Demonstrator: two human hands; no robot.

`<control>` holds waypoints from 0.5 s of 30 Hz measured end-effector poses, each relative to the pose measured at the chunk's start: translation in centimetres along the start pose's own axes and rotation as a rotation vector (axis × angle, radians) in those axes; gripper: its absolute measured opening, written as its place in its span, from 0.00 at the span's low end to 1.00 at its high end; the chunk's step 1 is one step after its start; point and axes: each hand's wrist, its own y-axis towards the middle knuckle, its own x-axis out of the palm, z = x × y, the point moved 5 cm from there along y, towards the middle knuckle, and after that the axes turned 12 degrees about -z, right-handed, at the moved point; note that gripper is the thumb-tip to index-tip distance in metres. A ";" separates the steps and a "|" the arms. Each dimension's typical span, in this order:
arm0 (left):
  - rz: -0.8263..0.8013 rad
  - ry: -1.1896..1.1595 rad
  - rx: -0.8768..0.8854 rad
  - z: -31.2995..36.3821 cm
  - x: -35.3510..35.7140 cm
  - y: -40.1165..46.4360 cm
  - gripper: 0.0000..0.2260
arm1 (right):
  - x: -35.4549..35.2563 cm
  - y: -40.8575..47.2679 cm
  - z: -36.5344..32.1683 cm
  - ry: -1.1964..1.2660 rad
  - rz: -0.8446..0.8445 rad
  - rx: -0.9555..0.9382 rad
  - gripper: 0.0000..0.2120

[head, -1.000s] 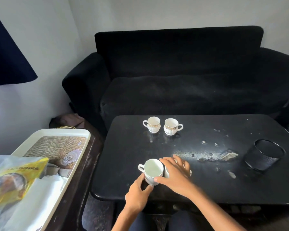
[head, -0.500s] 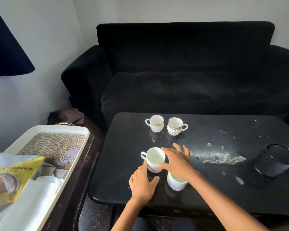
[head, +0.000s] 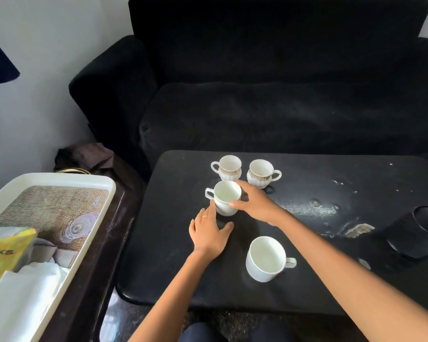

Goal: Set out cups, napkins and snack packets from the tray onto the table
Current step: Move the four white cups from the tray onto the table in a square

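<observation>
Four cups stand on the black table (head: pixel 163 255). My right hand (head: pixel 256 206) grips a plain white cup (head: pixel 226 199) from its right side, thumb in front and fingers round the back. My left hand (head: pixel 209 234) lies flat on the table, fingertips touching that cup's lower left side. Just behind it are two gold-patterned cups (head: pixel 229 167) (head: pixel 261 172). A second plain white cup (head: pixel 266 259) stands alone near the front edge. To the left, the white tray (head: pixel 59 178) holds a yellow snack packet (head: pixel 6 255) and white napkins (head: pixel 22 294).
A black mesh holder (head: pixel 418 233) sits at the table's right side. Chipped patches (head: pixel 358 229) mark the tabletop nearby. A black sofa (head: pixel 269 107) stands right behind the table. The tray rests on a dark side table (head: pixel 97 280) at the left.
My right hand has moved the plain white cup away from the front edge, up to the two patterned cups. My left hand followed it. The second plain cup stays uncovered at the front.
</observation>
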 end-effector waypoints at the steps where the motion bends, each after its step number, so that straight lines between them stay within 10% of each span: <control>1: -0.002 -0.007 -0.003 0.1 0.0 0.3 0.34 | -0.1 0.3 0.1 0.017 0.005 0.004 0.28; 15: -0.027 -0.254 0.008 -0.2 -0.2 -1.1 0.34 | -0.5 -2.4 2.7 0.229 -0.029 0.132 0.38</control>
